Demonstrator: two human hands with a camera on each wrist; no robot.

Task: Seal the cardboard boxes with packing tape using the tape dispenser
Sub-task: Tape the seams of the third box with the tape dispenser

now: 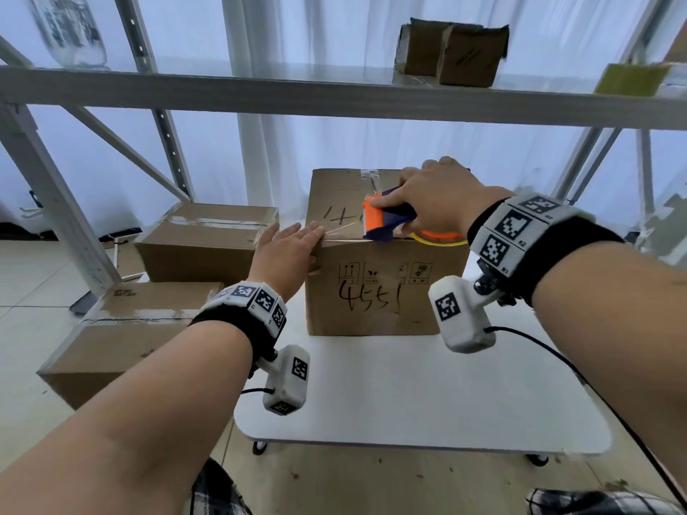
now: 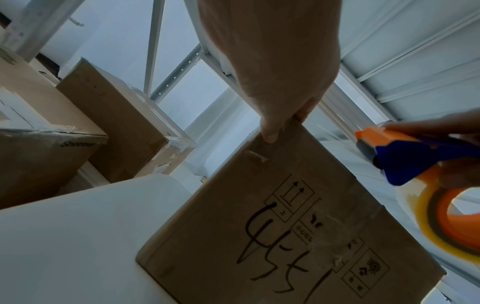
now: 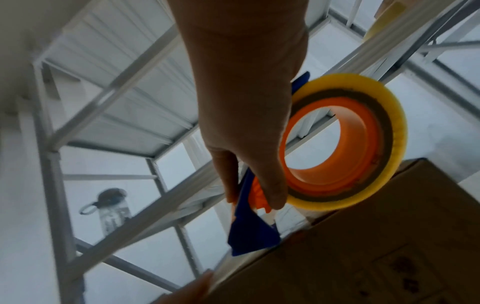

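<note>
The box (image 1: 375, 288) stands on the white surface (image 1: 409, 395). The left hand (image 1: 286, 250) lies flat with straight fingers (image 1: 297, 232) on its top left edge. The right hand (image 1: 435, 197) has fingers curled round the tape dispenser (image 1: 386, 217), which rests on the box top just right of the left fingers. Two taped boxes (image 1: 200, 239) sit left of them.

Left forearm: bare, enters from lower left of the head view, reaching toward centre; black wristband with white marker blocks. Left hand (image 1: 286, 247): palm down, fingers straight and together, fingertips (image 1: 314, 230) at frame centre, pressed flat.

Right forearm: bare, enters from the right edge, angled up-left; same wristband. Right hand (image 1: 435, 195): above centre, knuckles up, fingers curled in a grip, thumb (image 1: 386, 202) extended leftward.
</note>
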